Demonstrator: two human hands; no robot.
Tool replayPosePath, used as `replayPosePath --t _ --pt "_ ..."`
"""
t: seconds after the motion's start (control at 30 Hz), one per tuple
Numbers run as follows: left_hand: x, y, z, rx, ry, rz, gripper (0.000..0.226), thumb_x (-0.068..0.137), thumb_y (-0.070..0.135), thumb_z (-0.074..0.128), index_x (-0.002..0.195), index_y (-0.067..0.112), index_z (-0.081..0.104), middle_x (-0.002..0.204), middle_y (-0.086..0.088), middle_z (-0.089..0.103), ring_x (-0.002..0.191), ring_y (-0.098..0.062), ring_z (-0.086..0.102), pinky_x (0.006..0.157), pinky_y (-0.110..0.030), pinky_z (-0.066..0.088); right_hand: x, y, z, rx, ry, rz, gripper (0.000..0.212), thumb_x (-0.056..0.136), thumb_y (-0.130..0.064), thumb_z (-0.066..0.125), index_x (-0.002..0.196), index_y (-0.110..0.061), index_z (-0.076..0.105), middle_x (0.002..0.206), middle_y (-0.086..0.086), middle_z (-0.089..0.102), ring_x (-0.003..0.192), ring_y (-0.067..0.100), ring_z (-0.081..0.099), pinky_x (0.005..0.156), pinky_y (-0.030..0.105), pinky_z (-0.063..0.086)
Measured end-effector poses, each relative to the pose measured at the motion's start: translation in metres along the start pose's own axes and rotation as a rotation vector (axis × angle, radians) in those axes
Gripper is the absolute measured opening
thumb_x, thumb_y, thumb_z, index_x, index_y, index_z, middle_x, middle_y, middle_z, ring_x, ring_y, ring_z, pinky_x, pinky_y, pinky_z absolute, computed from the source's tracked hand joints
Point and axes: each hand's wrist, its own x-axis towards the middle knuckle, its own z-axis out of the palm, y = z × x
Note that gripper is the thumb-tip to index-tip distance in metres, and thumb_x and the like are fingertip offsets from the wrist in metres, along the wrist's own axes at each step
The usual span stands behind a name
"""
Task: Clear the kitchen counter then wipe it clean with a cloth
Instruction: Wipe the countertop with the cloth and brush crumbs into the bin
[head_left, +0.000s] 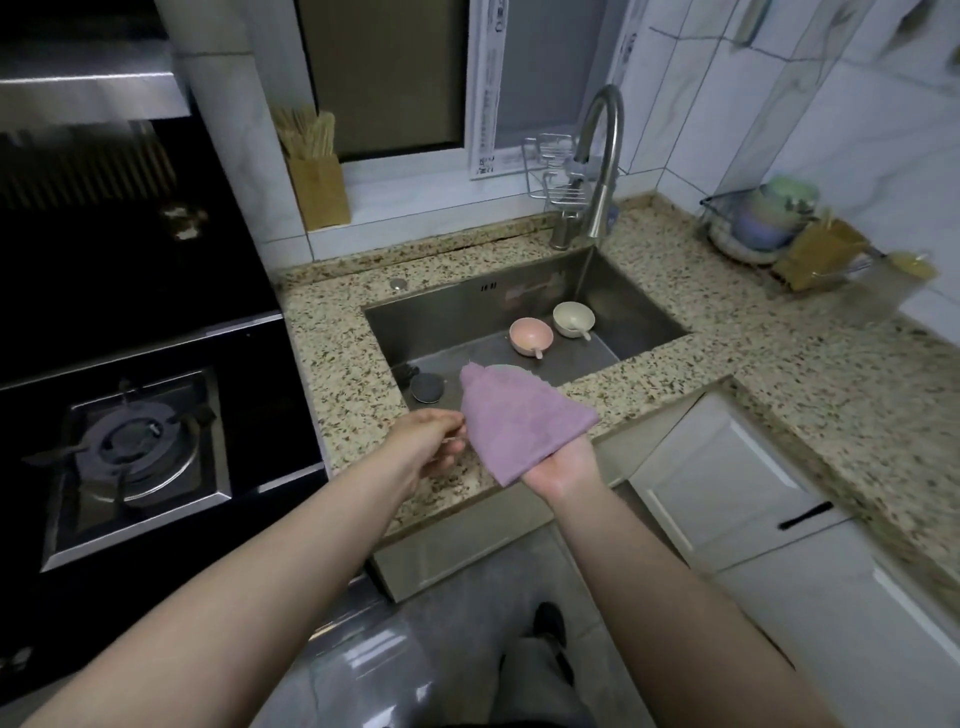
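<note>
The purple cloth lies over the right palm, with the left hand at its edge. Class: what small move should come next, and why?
Probably lower the purple cloth onto the speckled counter in front of the sink and begin wiping. The cloth lies folded on the right hand, the left hand touches its edge, and both bowls already sit in the sink.

The cloth was a plain lilac purple. The worktop was speckled granite, beige flecked with black and brown. The sink was brushed steel grey; in it sat a pale pink bowl and a cream bowl, with a dark grey drain plug. The faucet was matte silver. The wall tiles were white with faint grey veining. The stove was glossy black. The cabinet doors were off-white, one with a black handle.
</note>
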Motion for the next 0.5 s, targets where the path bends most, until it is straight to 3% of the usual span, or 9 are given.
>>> replayPosePath --t 0.07,0.13,0.23,0.4,0.47,0.5 --pt "0.018 0.008 0.026 0.031 -0.017 -0.01 0.012 0.095 0.015 0.058 0.098 0.013 0.069 0.075 0.001 0.068 0.058 -0.009 0.058 0.042 -0.018 0.045 0.011 -0.022 -0.011 0.012 0.032 -0.028 0.038 0.103 -0.025 0.036 0.099 -0.007 0.07 0.094 0.009 0.076 0.083 0.026 0.075 0.072 0.04 0.062" --pt "0.031 0.015 0.048 0.044 -0.026 -0.02 0.01 0.095 0.016 0.058 0.093 0.015 0.068 0.074 0.001 0.067 0.058 -0.009 0.057 0.043 -0.017 0.045 0.02 -0.045 -0.021 0.06 0.047 -0.031 0.04 0.104 -0.023 0.034 0.109 -0.003 0.068 0.094 0.011 0.074 0.078 0.028 0.074 0.064 0.041 0.062" --pt "0.055 0.028 0.095 0.062 -0.047 -0.041 0.011 0.095 0.014 0.058 0.087 0.016 0.066 0.071 0.001 0.065 0.051 -0.006 0.056 0.042 -0.016 0.044 0.037 -0.088 -0.039 0.06 0.044 -0.029 0.032 0.102 -0.021 0.034 0.112 -0.007 0.061 0.098 0.011 0.073 0.083 0.028 0.074 0.072 0.044 0.061" --pt "0.093 0.037 0.176 0.108 -0.092 -0.107 0.009 0.094 0.013 0.061 0.089 0.014 0.068 0.069 0.0 0.068 0.045 -0.004 0.058 0.041 -0.015 0.044 0.064 -0.163 -0.091 0.095 0.118 -0.003 0.039 0.105 -0.023 0.024 0.114 -0.004 0.057 0.102 0.016 0.072 0.089 0.032 0.073 0.08 0.048 0.059" --pt "0.105 0.04 0.21 0.103 -0.137 -0.13 0.009 0.095 0.015 0.06 0.094 0.015 0.069 0.074 0.002 0.069 0.05 -0.004 0.059 0.049 -0.018 0.045 0.074 -0.198 -0.102 0.044 0.12 -0.022 0.035 0.102 -0.021 0.033 0.116 -0.003 0.059 0.106 0.018 0.07 0.095 0.034 0.072 0.085 0.05 0.058" --pt "0.109 0.04 0.223 0.104 -0.161 -0.135 0.01 0.096 0.016 0.058 0.096 0.015 0.069 0.076 0.003 0.069 0.053 -0.004 0.059 0.052 -0.019 0.044 0.086 -0.22 -0.113 0.065 0.143 -0.048 0.027 0.096 -0.022 0.048 0.115 -0.007 0.059 0.104 0.015 0.07 0.094 0.03 0.072 0.085 0.047 0.058"
